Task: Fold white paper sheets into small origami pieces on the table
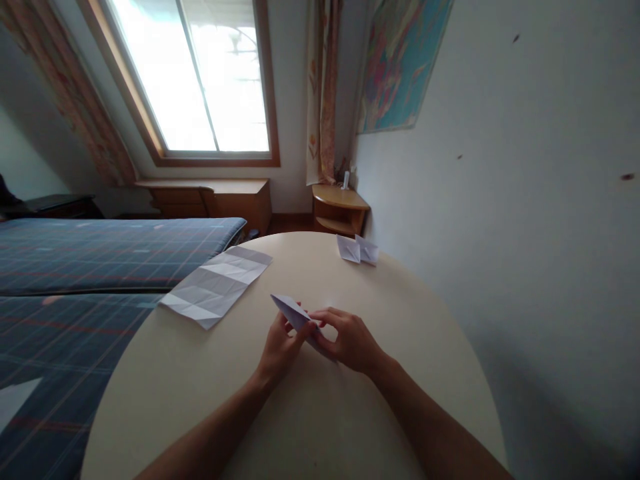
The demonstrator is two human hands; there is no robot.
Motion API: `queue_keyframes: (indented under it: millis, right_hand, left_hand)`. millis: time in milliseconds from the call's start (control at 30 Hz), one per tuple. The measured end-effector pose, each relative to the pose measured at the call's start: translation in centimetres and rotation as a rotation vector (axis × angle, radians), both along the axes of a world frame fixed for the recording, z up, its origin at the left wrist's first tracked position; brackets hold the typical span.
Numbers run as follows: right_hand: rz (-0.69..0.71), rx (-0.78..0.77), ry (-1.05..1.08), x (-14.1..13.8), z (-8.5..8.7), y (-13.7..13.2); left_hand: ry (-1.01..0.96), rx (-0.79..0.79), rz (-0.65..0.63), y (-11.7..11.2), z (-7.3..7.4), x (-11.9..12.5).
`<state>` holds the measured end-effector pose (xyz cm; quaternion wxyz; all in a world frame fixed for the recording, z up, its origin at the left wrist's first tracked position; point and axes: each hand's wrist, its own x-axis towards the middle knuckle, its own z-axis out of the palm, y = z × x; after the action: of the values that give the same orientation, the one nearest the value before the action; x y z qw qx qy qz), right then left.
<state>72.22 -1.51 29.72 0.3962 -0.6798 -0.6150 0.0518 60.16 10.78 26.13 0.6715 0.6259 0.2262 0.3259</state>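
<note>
A folded piece of white paper (293,311) with a pointed end is held between my two hands, tilted a little above the round table (320,413). My left hand (281,343) grips its left part, thumb on the near face and fingers behind. On the other side, my right hand (353,337) pinches the paper's right part, with thumb and forefinger close to the left thumb. My fingers hide part of the folds. A creased white sheet (217,285) lies at the table's left edge. Two small folded paper pieces (357,250) rest near the far edge.
Beds with blue plaid mattresses (115,250) adjoin the table on the left, with a sheet of paper (17,400) on the nearer one. A white wall (540,233) rises on the right. Beyond the table are a wooden corner shelf (343,197) and a desk (225,190) under the window.
</note>
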Motion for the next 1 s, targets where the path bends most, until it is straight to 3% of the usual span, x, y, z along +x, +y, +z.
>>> queue_keyframes:
  millis: [500,1000]
  right_hand:
    - [-0.183,-0.058,0.185,0.42,-0.50,0.38]
    - [-0.170,-0.132,0.191,-0.04,-0.62,0.53]
  left_hand:
    - [0.084,0.160,0.045,0.22,0.70,-0.47]
    - [0.121,0.218,0.046,-0.08,0.97,-0.53]
